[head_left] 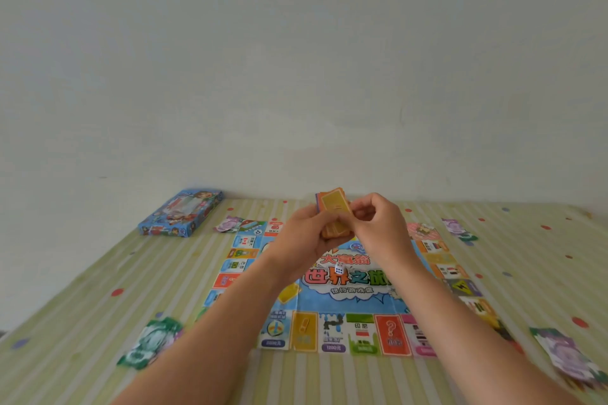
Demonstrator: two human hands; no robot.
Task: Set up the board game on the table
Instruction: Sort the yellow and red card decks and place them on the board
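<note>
A colourful paper game board lies flat on the striped green cloth. A white die rests near its middle. Above the board's far half, my left hand holds a stack of orange and yellow cards upright. My right hand pinches the front card of that stack with thumb and fingers. Piles of paper money lie off the board's corners: near left, near right, far left and far right.
The blue game box lies at the far left by the pale wall. The striped cloth with coloured dots covers the whole surface. A yellow card lies on the board's left part.
</note>
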